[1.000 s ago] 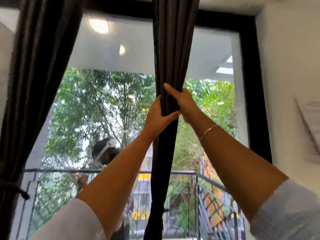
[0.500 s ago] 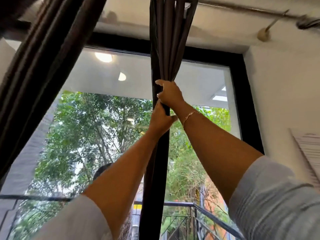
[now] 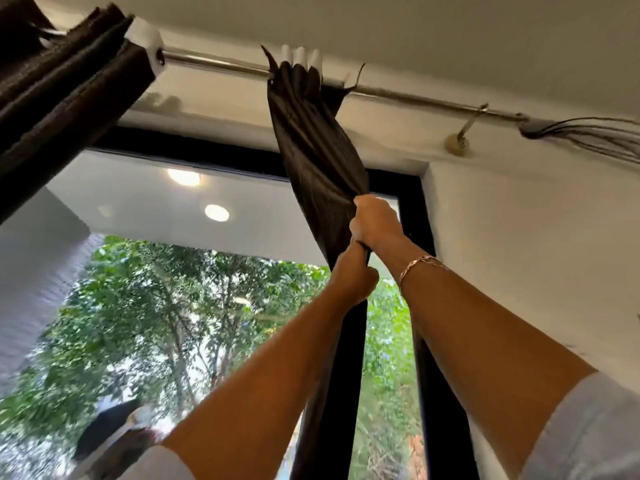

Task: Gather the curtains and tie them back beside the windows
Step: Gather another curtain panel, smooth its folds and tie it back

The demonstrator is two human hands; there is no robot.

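Curtain (image 3: 318, 150) is bunched up, left hand (image 3: 353, 277) and right hand (image 3: 375, 221) both have fingers clamped round it, not tied back yet.

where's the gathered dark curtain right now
Head view, centre-right: the gathered curtain hangs from the rod, gripped by the right hand above the left hand, near the window frame.
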